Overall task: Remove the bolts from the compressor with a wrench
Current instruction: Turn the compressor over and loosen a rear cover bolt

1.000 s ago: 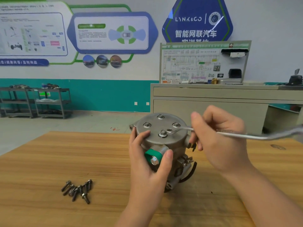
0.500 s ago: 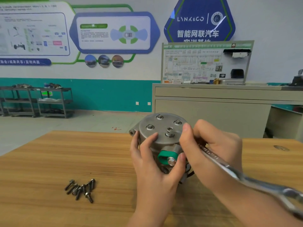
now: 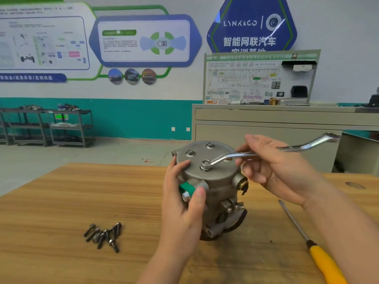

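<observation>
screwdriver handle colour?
Yellow. The screwdriver lies on the table at lower right of the head view, its only view.

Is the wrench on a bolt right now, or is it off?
On. The wrench's ring end sits over a bolt on the compressor's top, and the right hand holds its handle.

One compressor [image 3: 209, 187] stands on one wooden table [image 3: 61, 201]. Two bolts are exposed on the compressor's top plate: one [image 3: 190, 153] and one [image 3: 210, 145]. One wrench [image 3: 266, 153] sits over a third fastener there. Left of the compressor lies one pile of loose bolts [image 3: 103, 235], about seven. Right of it: one screwdriver [image 3: 311, 242]. Two hands: left [image 3: 184, 203], right [image 3: 274, 169]
</observation>
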### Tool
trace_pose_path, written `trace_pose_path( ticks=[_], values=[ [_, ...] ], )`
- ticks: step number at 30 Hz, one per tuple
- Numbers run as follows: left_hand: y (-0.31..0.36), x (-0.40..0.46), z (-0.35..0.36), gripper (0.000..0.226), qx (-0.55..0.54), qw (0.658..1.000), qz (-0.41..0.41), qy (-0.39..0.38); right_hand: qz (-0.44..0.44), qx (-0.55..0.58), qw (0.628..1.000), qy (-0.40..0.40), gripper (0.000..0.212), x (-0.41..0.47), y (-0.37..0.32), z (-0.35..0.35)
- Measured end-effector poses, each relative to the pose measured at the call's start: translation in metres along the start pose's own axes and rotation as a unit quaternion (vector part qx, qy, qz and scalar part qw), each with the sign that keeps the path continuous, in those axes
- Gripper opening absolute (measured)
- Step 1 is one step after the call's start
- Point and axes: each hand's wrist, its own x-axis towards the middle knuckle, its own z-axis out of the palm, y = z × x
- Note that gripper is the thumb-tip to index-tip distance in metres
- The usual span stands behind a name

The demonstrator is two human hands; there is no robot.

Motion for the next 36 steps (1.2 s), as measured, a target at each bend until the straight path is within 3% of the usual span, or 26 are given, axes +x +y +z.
trace_pose_path(
  ticks=[2,4,6,10,14,22,24,26,28,31,33,35,36],
  values=[
    [0.000,0.002,-0.003,0.040,0.003,1.000,-0.006,-0.016,0.030,0.097,0.995,0.006,0.025,0.003,0.001,-0.001],
    [0.001,0.002,-0.002,0.043,0.017,1.000,-0.004,-0.021,-0.001,0.191,0.980,0.050,0.028,0.005,0.002,0.003],
    [0.001,0.001,0.001,0.047,0.037,0.999,0.002,-0.012,-0.060,0.193,0.974,0.105,0.026,0.002,0.000,0.007],
    [-0.001,-0.005,0.009,0.051,0.075,0.997,0.018,0.025,-0.183,-0.023,0.972,0.146,0.031,-0.009,-0.001,0.015],
    [0.000,-0.010,0.017,0.052,0.114,0.990,0.046,0.071,-0.272,-0.184,0.932,0.155,0.043,-0.018,0.011,0.028],
    [0.000,-0.017,0.022,0.064,0.123,0.990,0.028,0.060,-0.448,-0.421,0.774,0.150,0.039,-0.027,0.029,0.041],
    [-0.001,-0.016,0.020,0.063,0.120,0.990,0.041,0.054,-0.459,-0.415,0.769,0.159,0.041,-0.025,0.032,0.039],
    [-0.002,-0.014,0.017,0.060,0.115,0.991,0.055,0.037,-0.435,-0.349,0.818,0.142,0.044,-0.020,0.033,0.027],
    [-0.003,-0.010,0.014,0.057,0.088,0.994,0.057,0.016,-0.349,-0.238,0.898,0.124,0.042,-0.013,0.024,0.012],
    [-0.006,-0.004,0.008,0.053,0.053,0.998,0.037,-0.022,-0.087,-0.046,0.991,0.091,0.036,0.000,0.004,-0.001],
    [-0.006,-0.001,0.005,0.046,0.041,0.998,0.033,-0.042,0.033,0.125,0.988,0.088,0.036,0.005,0.000,-0.005],
    [-0.005,0.002,0.004,0.042,0.050,0.997,0.037,-0.043,0.042,0.313,0.940,0.126,0.040,0.009,-0.002,-0.010],
    [-0.005,0.002,0.004,0.042,0.055,0.997,0.037,-0.041,0.032,0.356,0.922,0.151,0.040,0.009,-0.002,-0.011]
  ],
)
